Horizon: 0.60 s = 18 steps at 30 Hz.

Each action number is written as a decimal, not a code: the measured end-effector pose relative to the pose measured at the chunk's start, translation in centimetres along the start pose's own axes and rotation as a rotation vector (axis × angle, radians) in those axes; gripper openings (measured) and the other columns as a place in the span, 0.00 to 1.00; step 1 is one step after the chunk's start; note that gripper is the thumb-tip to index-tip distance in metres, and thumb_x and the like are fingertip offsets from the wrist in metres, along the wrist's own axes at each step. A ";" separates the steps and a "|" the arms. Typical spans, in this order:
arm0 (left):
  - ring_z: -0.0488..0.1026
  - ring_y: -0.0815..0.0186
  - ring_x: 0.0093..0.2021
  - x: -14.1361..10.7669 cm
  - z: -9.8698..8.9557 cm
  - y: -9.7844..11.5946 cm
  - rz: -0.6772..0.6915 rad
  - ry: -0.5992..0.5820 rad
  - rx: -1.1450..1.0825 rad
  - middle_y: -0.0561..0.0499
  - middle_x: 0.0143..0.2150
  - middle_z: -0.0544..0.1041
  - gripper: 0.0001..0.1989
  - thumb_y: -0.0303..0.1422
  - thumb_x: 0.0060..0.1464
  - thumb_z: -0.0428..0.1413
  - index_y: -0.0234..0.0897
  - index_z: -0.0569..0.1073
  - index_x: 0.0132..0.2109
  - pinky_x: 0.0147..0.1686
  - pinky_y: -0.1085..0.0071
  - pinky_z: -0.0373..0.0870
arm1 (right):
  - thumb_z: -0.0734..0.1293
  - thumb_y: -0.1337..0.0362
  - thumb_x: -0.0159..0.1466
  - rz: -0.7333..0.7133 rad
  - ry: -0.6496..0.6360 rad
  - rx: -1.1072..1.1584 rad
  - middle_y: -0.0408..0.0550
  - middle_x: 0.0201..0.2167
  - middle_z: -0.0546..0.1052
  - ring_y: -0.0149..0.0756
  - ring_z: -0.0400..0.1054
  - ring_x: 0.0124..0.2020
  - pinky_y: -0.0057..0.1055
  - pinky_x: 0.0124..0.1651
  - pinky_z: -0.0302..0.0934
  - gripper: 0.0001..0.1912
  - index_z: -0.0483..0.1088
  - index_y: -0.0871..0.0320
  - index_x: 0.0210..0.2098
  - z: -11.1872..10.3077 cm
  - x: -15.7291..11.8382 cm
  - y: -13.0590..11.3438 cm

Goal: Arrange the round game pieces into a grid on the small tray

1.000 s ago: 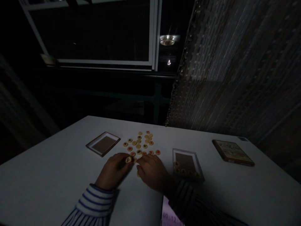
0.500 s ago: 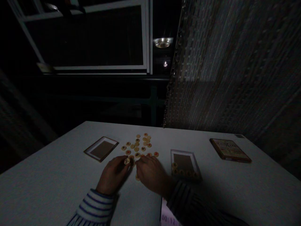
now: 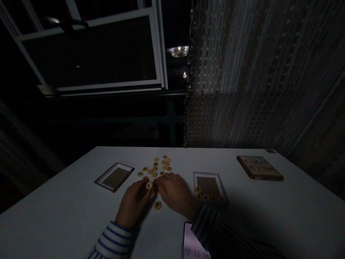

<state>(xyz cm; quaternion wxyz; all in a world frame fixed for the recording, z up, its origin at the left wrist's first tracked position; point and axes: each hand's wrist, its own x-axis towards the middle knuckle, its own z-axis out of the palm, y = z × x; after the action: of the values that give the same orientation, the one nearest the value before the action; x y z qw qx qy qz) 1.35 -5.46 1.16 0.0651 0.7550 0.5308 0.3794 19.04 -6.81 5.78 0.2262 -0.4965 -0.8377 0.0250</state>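
- The left grip (image 3: 133,202) pinches a round game piece (image 3: 149,185) between thumb and fingers, its face with a dark character turned upward.
- The right grip (image 3: 175,194) sits just beside it, fingers bent down over the pieces; whether they close on one I cannot tell, as the back of the hand hides the fingertips.
- Nearest below the gap between both grips, a loose disc (image 3: 157,205) with a dark character lies flat on the white worktop (image 3: 67,212).
- Beyond the two grips spreads a cluster of discs (image 3: 154,175), some plain, others marked in black or red; the closest are partly covered by the fingers.
- Left of the left grip and farther out lies a shallow tray (image 3: 116,178) with a brown floor.
- Right of the right grip is a second tray (image 3: 208,183), with several discs (image 3: 206,197) along its near side.
- Farther right of that grip lies a flat decorated box (image 3: 261,167).
- Below the right grip, partly under the striped sleeve (image 3: 206,223), a lit screen (image 3: 192,239) shows blurred digits.
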 end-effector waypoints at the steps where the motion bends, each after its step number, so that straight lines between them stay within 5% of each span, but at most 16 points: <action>1: 0.72 0.61 0.43 0.0 0.0 0.1 -0.011 -0.006 0.003 0.44 0.44 0.74 0.19 0.41 0.50 0.52 0.35 0.69 0.46 0.43 0.63 0.69 | 0.51 0.65 0.65 0.003 0.007 0.007 0.48 0.35 0.72 0.35 0.62 0.40 0.32 0.41 0.51 0.14 0.66 0.58 0.35 -0.2 0.1 0.1; 18: 0.72 0.61 0.41 1.5 0.7 4.0 0.066 -0.031 -0.010 0.46 0.40 0.75 0.15 0.40 0.51 0.51 0.37 0.70 0.43 0.41 0.64 0.69 | 0.52 0.65 0.65 0.000 0.081 -0.007 0.47 0.34 0.73 0.34 0.63 0.39 0.31 0.40 0.50 0.14 0.68 0.58 0.36 -3.9 -1.1 0.6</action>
<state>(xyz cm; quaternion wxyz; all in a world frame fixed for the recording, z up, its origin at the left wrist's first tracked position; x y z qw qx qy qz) 5.03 -5.69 3.43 0.0646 0.7776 0.5024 0.3724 21.54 -8.10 8.68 0.2581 -0.4979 -0.8280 0.0021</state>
